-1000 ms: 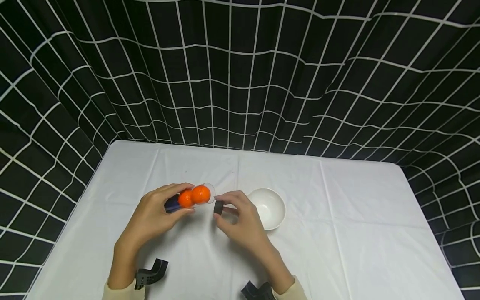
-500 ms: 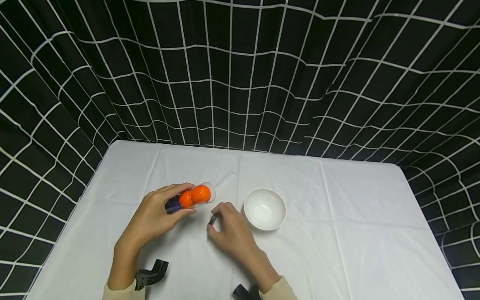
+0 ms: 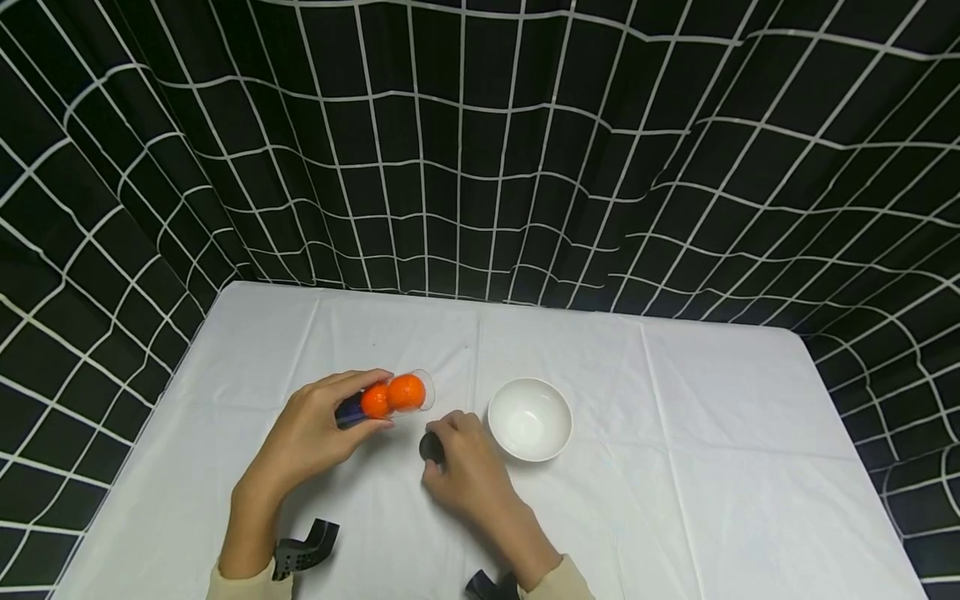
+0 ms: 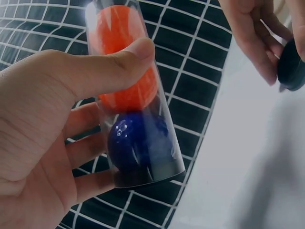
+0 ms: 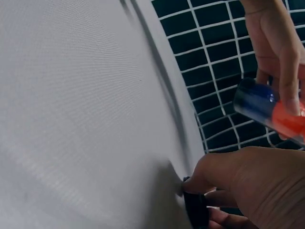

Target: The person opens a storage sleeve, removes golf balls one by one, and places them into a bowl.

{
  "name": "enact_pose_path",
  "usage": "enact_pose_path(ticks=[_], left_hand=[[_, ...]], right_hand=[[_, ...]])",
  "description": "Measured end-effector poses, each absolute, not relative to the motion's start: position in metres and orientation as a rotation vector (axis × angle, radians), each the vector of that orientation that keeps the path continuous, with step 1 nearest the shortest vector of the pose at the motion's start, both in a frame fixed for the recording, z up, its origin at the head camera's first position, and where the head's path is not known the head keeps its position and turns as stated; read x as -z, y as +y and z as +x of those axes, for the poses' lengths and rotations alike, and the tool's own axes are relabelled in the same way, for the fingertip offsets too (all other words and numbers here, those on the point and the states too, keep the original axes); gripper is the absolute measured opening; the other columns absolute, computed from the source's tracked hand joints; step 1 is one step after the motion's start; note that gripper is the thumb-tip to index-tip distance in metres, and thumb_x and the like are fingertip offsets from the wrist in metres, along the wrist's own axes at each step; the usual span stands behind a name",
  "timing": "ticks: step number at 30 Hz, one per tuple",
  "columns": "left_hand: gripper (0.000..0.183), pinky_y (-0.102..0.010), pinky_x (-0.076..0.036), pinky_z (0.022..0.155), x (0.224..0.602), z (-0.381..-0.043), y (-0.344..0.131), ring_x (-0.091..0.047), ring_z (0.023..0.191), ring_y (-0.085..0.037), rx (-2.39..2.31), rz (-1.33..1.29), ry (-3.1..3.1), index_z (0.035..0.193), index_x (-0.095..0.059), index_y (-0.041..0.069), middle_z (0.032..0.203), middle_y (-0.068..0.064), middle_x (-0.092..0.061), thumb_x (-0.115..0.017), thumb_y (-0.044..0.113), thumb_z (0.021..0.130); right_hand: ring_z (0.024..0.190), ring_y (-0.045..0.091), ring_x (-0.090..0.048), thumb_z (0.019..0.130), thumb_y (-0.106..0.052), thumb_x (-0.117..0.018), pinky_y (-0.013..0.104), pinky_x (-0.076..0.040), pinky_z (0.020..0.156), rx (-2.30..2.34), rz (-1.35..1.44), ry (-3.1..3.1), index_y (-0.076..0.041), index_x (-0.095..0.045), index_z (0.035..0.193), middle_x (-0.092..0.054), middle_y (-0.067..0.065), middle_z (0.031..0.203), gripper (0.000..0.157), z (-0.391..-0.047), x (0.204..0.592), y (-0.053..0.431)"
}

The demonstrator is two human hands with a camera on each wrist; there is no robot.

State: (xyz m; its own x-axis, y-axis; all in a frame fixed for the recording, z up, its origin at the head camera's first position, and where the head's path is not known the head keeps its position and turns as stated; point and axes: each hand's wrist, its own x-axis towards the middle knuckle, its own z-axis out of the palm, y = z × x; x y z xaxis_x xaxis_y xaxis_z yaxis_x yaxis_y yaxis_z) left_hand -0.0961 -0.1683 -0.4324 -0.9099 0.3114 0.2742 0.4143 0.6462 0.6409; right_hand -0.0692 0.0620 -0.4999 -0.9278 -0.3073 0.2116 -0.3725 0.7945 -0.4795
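Observation:
My left hand point(image 3: 311, 429) grips a clear plastic tube point(image 3: 429, 389), tilted with its transparent end toward the right. Inside, two orange balls point(image 3: 407, 392) are lined up behind that end. A dark blue ball point(image 4: 136, 140) sits at the other end, against a black base point(image 4: 150, 174), as the left wrist view shows. My right hand point(image 3: 474, 467) pinches a round black cap point(image 3: 431, 447) by its edge, between thumb and fingers. The cap is close over the tablecloth, below and right of the tube; the right wrist view has its edge point(image 5: 195, 205) right by the cloth.
A white bowl point(image 3: 530, 419) stands just right of my right hand. White cloth point(image 3: 712, 467) covers the table. Behind and at both sides hangs a black curtain point(image 3: 480, 167) with a white grid. A black wrist mount point(image 3: 306, 546) sticks out by my left sleeve.
My right hand has moved away from the tube, down and slightly left with the cap, turning the cap's flat face up to the head camera. The left hand and tube have barely shifted.

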Motion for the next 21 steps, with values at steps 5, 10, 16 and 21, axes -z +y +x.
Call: enact_pose_path(ticks=[5,10,16,21], left_hand=[[0.056,-0.048,-0.058,0.104,0.432,-0.096,-0.167,-0.073,0.12,-0.023,1.085,-0.61,-2.716,0.133,-0.074,0.021,0.128,0.001,-0.078,-0.094,0.029,0.08],[0.055,-0.048,-0.056,0.107,0.432,-0.095,-0.166,-0.07,0.123,-0.021,1.104,-0.626,-2.717,0.132,-0.076,0.025,0.129,0.005,-0.076,-0.094,0.029,0.08],[0.055,-0.046,-0.056,0.107,0.431,-0.095,-0.164,-0.068,0.122,-0.018,1.102,-0.637,-2.706,0.132,-0.076,0.027,0.128,0.008,-0.075,-0.094,0.03,0.08],[0.054,-0.046,-0.056,0.105,0.429,-0.095,-0.165,-0.068,0.12,-0.018,1.084,-0.638,-2.684,0.131,-0.076,0.025,0.125,0.007,-0.075,-0.094,0.03,0.08]], right_hand=[[0.098,0.026,-0.064,0.078,-0.006,-0.078,0.039,-0.058,0.086,-0.85,0.573,-2.849,-0.002,-0.076,0.117,-0.069,0.01,0.109,0.039,-0.07,0.504,0.061],[0.102,0.026,-0.065,0.085,-0.011,-0.081,0.038,-0.058,0.088,-0.887,0.57,-2.861,-0.002,-0.076,0.121,-0.069,0.01,0.114,0.037,-0.071,0.505,0.061],[0.106,0.026,-0.067,0.09,-0.016,-0.082,0.039,-0.059,0.091,-0.899,0.551,-2.865,-0.003,-0.075,0.123,-0.07,0.011,0.118,0.037,-0.07,0.502,0.06],[0.108,0.027,-0.072,0.091,-0.012,-0.079,0.042,-0.062,0.095,-1.087,0.517,-2.74,-0.006,-0.073,0.127,-0.073,0.01,0.12,0.036,-0.072,0.485,0.065]])
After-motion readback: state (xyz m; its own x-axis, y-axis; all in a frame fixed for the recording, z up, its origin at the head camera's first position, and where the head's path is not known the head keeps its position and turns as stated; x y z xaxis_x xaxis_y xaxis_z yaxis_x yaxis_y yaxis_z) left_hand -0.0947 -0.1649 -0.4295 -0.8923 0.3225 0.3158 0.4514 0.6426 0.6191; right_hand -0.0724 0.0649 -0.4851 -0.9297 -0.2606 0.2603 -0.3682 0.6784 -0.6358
